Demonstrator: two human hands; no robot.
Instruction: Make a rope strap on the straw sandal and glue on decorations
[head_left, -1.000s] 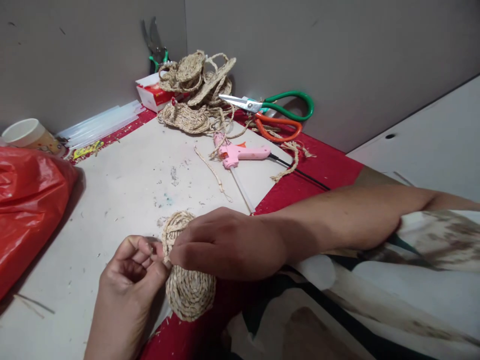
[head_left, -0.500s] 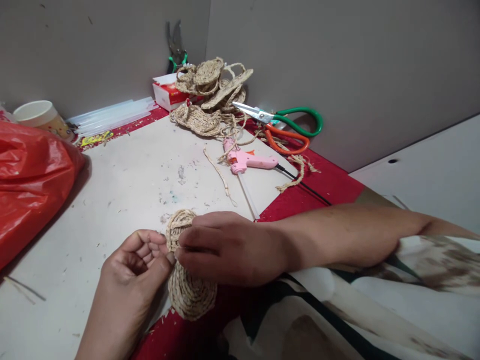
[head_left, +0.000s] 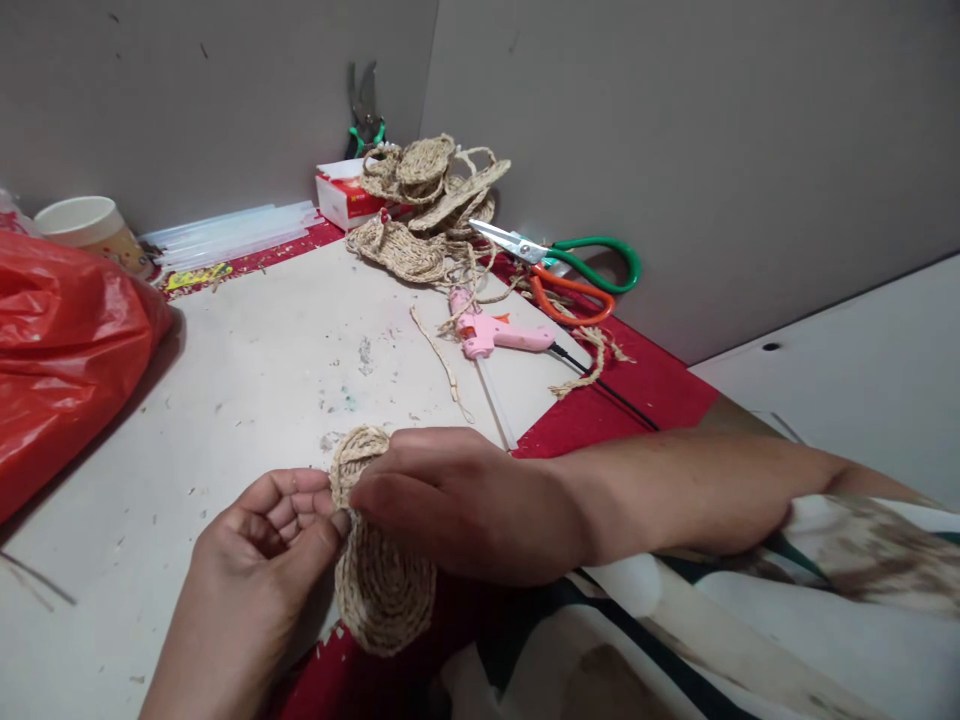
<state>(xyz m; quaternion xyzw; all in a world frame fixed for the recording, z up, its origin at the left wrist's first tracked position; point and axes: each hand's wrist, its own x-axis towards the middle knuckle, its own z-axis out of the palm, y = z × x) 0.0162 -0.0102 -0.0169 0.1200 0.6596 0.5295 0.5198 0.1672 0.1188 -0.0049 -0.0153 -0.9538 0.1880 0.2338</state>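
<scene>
A long oval piece of coiled straw braid (head_left: 386,590), shaped like a shoe sole, lies at the front edge of the table between my hands. My left hand (head_left: 277,550) pinches its left edge between thumb and fingers. From the right, my right hand (head_left: 465,505) reaches across its middle with curled fingers closed on the braid; the fingertips are partly hidden. Beyond them rests a pink glue gun (head_left: 480,330) with a clear stick in it. A thin loose strand (head_left: 437,360) lies to its left.
Scissors (head_left: 555,265) with green and orange handles rest by a heap of braided straw pieces (head_left: 427,200). Behind are a small box (head_left: 349,195), pruning shears (head_left: 366,110), and clear glue sticks (head_left: 232,235). A paper cup (head_left: 94,235) and red plastic bag (head_left: 67,350) stand left. Grey walls close the back.
The whole view has shifted slightly. My right fingers have closed in and lowered a little on the straw braid, while my left hand keeps its pinch.
</scene>
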